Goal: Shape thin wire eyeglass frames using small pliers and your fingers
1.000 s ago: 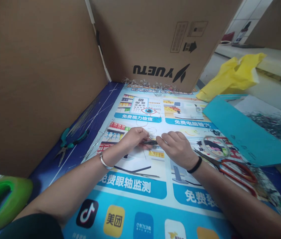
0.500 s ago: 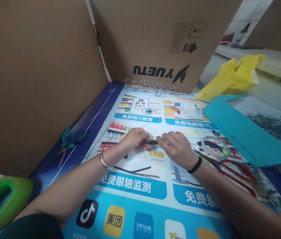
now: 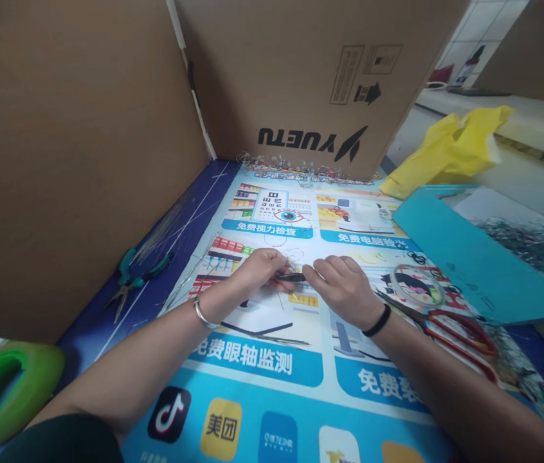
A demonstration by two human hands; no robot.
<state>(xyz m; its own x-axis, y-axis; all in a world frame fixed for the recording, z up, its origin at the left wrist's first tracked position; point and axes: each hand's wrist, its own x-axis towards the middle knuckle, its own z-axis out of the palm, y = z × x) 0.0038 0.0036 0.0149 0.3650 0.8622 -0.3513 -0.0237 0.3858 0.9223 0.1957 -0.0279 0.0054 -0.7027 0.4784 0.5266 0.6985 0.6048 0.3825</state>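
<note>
Over the printed sheet, my left hand (image 3: 267, 269) is closed in a pinch on thin wire (image 3: 295, 254), whose fine loops and ends stick out around the fingertips. My right hand (image 3: 342, 288) is wrapped round a dark tool that looks like pliers (image 3: 293, 277); its tapered nose points left and meets the left fingertips. The handles are hidden in the right fist. Exactly what the nose grips is too small to make out.
Cardboard panels (image 3: 301, 77) wall off the left and back. Teal-handled pliers (image 3: 132, 276) and a green tape roll (image 3: 35, 373) lie left. To the right are red-handled scissors (image 3: 460, 328), a clear ring-shaped spool (image 3: 440, 292), a teal folder (image 3: 465, 257) with wire clippings, and a yellow bag (image 3: 445, 151).
Almost nothing differs. Both hands keep their place and their grip, with at most a slight shift of the tool's nose.
</note>
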